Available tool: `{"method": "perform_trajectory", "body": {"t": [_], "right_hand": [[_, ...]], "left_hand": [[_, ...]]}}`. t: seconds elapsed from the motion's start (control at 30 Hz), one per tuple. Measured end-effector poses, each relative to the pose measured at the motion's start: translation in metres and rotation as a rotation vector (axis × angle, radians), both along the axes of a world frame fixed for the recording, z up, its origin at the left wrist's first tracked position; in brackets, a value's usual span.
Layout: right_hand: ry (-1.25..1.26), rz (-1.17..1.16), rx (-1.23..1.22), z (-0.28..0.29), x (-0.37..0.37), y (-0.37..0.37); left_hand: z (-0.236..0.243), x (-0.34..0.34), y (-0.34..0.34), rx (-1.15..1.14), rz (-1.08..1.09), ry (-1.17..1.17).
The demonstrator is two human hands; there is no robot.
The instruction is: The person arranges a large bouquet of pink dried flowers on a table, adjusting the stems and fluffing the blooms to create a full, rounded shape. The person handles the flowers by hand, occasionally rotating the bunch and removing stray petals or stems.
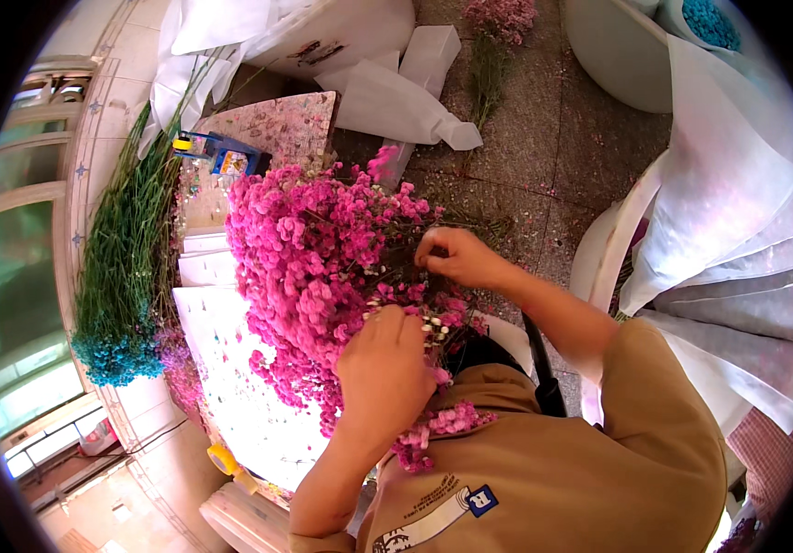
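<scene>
A brown shirt (553, 452) is filling the foreground, pink flowers (295, 249) spreading beyond over the white surface (217, 341). The left hand (383, 364) is resting curled against them, the right hand (456, 258) bending beside their right edge, grips unclear; gentle handling should be sparing them.

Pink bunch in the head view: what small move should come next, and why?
Perhaps use the left hand to draw the lower pink sprig toward the main pink bunch: the sprig juts out in front of the brown shirt, while the bunch lies massed on that hand's other side.
</scene>
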State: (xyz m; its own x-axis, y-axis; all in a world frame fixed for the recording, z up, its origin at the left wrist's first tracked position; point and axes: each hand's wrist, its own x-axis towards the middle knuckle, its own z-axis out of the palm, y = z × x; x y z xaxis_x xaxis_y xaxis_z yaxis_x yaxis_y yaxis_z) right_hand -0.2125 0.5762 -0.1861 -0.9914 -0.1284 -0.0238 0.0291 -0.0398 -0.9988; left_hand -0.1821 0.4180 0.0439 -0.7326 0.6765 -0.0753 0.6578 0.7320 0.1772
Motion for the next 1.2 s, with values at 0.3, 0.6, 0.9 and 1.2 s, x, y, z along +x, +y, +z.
{"method": "perform_trajectory", "body": {"t": [0.3, 0.6, 0.9, 1.2], "right_hand": [[0.074, -0.039, 0.198, 0.031, 0.007, -0.009], [0.081, 0.087, 0.233, 0.029, 0.004, -0.003], [0.061, 0.128, 0.230, 0.031, 0.008, -0.003], [-0.015, 0.138, 0.261, 0.054, 0.007, 0.003]], "left_hand": [[0.058, -0.019, -0.045, 0.981, 0.467, -0.474], [0.017, -0.050, 0.020, 0.370, 0.305, -0.510], [-0.040, -0.071, 0.022, -0.561, 0.375, 0.001], [-0.057, -0.055, 0.018, -0.331, 0.209, 0.058]]}}
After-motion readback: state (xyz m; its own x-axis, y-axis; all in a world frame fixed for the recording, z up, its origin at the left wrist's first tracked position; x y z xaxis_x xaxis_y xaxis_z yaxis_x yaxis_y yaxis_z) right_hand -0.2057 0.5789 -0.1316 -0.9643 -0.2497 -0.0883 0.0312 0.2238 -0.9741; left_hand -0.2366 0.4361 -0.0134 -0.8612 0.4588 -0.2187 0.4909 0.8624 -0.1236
